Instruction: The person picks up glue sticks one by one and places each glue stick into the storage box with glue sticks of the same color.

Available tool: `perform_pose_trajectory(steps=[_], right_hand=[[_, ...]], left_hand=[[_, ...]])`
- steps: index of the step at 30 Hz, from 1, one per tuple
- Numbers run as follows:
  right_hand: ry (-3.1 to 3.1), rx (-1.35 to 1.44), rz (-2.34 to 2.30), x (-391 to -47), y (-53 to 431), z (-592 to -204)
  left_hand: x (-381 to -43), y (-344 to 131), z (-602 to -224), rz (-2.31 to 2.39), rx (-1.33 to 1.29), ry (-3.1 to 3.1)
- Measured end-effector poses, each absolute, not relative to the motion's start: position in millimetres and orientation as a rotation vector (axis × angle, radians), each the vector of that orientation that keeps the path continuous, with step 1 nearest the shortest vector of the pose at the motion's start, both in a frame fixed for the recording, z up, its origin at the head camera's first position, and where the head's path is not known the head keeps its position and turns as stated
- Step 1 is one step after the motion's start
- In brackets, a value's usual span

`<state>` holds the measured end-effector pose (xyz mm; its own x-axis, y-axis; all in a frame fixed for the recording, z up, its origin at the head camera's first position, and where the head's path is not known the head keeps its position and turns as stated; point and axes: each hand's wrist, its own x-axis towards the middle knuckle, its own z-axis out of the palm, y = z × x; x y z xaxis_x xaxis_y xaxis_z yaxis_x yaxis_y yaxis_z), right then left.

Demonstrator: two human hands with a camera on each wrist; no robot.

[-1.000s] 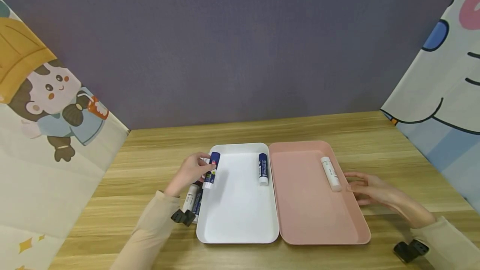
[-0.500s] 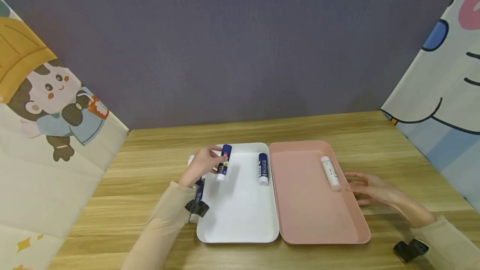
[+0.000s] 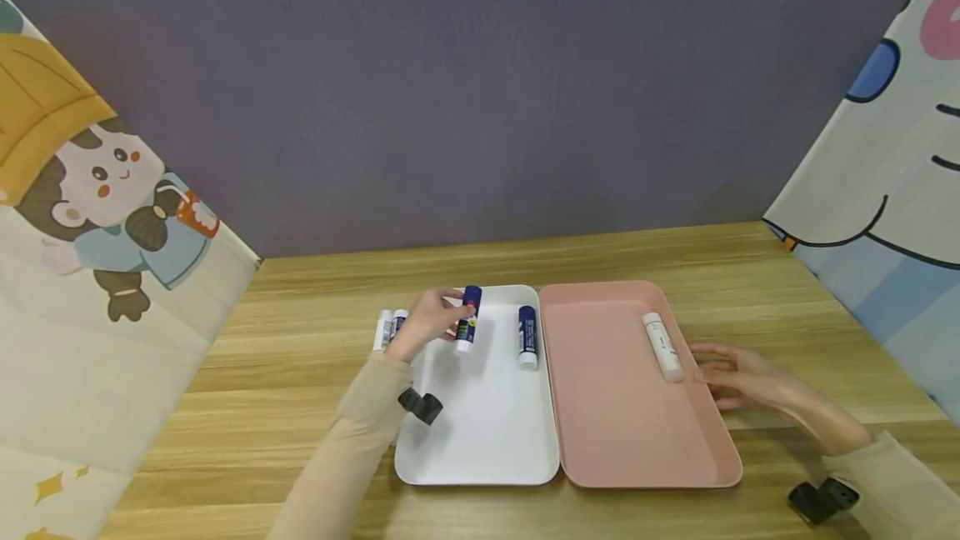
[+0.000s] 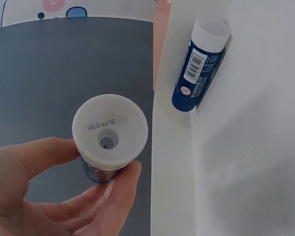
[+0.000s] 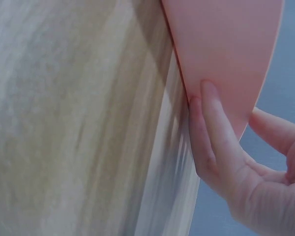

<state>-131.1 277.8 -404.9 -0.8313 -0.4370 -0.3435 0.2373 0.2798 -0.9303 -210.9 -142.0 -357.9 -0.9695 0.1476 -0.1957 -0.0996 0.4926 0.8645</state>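
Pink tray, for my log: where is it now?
Head view: the pink tray sits right of the white tray, the right hand touching its right side.

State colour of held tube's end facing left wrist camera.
White, with dark print; the tube end shows best in the left wrist view.

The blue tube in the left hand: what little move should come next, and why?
Probably lower the blue tube into the white tray: the left hand holds it above that tray, where another blue tube already lies, while a white tube lies in the pink tray.
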Motion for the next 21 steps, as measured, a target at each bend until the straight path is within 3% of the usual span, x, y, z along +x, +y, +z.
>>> perform_pose_trajectory(steps=[21], right_hand=[[2.008, -0.176, -1.599, -130.9, 278.1, -404.9]], left_hand=[[-228.5, -116.5, -388.0, 1.481, -0.009, 2.475]])
